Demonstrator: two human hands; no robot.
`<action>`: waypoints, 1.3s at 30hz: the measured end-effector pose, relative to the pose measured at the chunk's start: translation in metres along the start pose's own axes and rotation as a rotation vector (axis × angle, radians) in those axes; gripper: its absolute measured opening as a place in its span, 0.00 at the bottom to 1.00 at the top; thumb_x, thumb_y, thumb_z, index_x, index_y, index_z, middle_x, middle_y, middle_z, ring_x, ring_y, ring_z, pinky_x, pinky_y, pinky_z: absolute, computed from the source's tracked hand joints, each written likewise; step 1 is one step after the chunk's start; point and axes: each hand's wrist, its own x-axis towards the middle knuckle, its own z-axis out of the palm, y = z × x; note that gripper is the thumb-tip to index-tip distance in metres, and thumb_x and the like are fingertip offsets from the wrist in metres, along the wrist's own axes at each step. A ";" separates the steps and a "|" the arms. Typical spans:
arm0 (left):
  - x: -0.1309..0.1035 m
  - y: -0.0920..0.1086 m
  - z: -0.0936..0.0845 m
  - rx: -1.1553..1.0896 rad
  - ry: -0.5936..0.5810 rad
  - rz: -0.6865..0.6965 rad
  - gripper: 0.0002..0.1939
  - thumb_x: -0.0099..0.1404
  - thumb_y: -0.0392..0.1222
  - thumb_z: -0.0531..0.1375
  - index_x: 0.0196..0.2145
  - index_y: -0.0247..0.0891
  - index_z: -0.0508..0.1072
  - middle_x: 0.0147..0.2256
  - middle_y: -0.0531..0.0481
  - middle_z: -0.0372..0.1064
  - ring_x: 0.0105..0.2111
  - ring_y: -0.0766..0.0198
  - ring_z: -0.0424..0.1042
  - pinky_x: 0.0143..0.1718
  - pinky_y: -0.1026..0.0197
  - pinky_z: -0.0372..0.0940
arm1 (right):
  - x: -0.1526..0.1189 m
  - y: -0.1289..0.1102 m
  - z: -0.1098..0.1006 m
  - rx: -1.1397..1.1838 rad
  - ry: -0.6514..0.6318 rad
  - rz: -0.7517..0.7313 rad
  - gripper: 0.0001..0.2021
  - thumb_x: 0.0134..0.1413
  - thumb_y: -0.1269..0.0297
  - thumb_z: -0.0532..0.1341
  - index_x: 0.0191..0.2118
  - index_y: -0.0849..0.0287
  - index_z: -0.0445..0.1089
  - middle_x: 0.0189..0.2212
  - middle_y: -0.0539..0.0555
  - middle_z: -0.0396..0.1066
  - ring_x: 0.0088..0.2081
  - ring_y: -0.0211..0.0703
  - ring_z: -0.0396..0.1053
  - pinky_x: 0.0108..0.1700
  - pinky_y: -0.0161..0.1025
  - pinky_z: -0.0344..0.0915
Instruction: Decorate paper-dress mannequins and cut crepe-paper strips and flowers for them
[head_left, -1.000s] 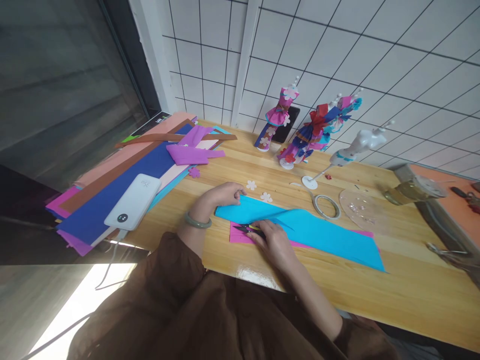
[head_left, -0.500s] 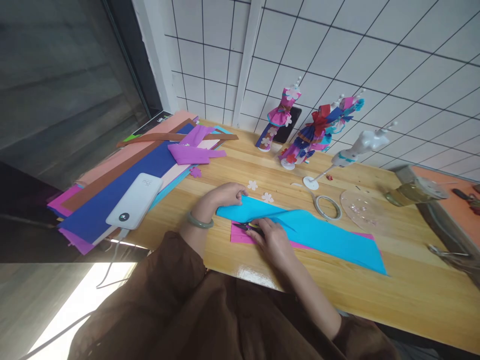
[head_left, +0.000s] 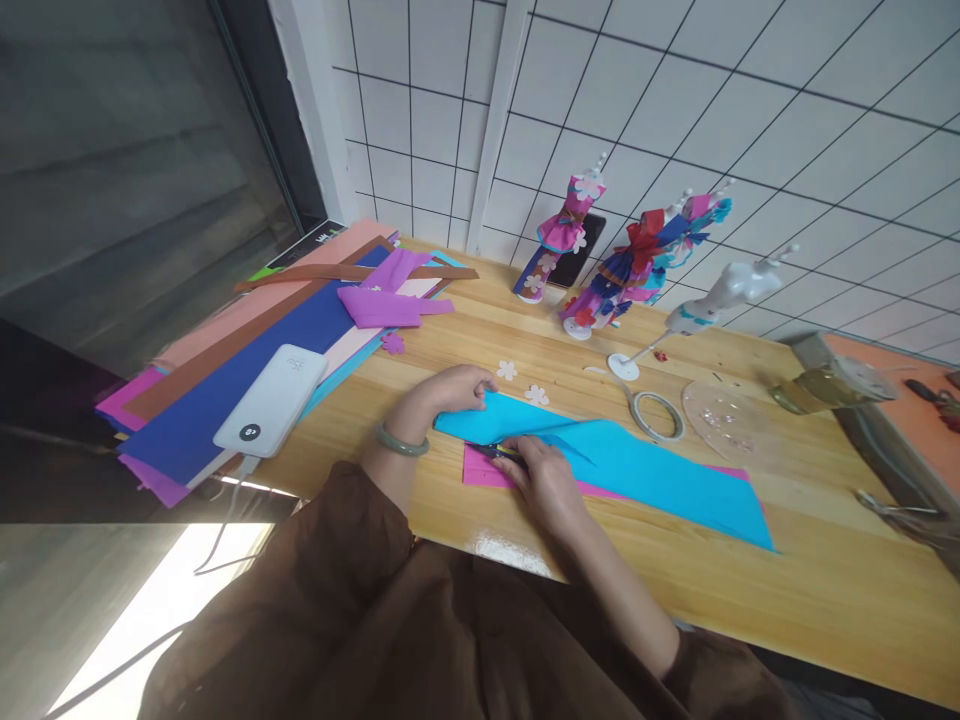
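Observation:
A long turquoise sheet (head_left: 660, 470) lies over a magenta sheet (head_left: 477, 470) on the wooden table. My left hand (head_left: 463, 388), with a bangle at the wrist, pinches the turquoise sheet at its left end. Below the sheet's near edge, my right hand (head_left: 546, 478) is closed around dark scissors (head_left: 495, 453), whose blades point left over the magenta sheet. The turquoise sheet has a raised fold just beyond my right hand. Two pale paper flowers (head_left: 507, 370) lie past my left hand.
Coloured sheets (head_left: 225, 390) and a white power bank (head_left: 271, 400) are at the left. Dressed mini mannequins (head_left: 564, 230), a bare mannequin (head_left: 731, 285) and a phone stand at the back. Tape (head_left: 657, 415), a clear dish (head_left: 720, 420) and a jar (head_left: 832, 385) are at the right.
The scissor blades look closer together than before. Both hands and the turquoise sheet stay in nearly the same place.

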 end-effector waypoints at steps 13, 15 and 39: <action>0.001 0.001 0.001 -0.022 0.000 -0.019 0.21 0.49 0.33 0.59 0.44 0.37 0.70 0.32 0.52 0.69 0.32 0.67 0.68 0.33 0.67 0.61 | 0.002 -0.007 0.001 -0.038 -0.006 0.002 0.15 0.56 0.52 0.53 0.40 0.57 0.68 0.35 0.56 0.72 0.38 0.46 0.69 0.38 0.40 0.60; 0.000 0.002 0.000 -0.019 0.004 -0.014 0.21 0.49 0.33 0.59 0.43 0.37 0.71 0.32 0.52 0.69 0.32 0.67 0.68 0.33 0.67 0.61 | 0.004 -0.010 0.002 -0.045 -0.005 0.003 0.16 0.56 0.52 0.53 0.40 0.57 0.68 0.35 0.56 0.72 0.38 0.46 0.69 0.38 0.40 0.60; 0.002 0.004 0.000 -0.015 -0.022 -0.007 0.21 0.50 0.32 0.59 0.44 0.34 0.71 0.32 0.51 0.70 0.31 0.68 0.68 0.31 0.69 0.60 | 0.009 -0.022 0.005 -0.071 -0.010 0.013 0.18 0.56 0.51 0.51 0.41 0.59 0.68 0.36 0.57 0.71 0.38 0.45 0.68 0.39 0.40 0.59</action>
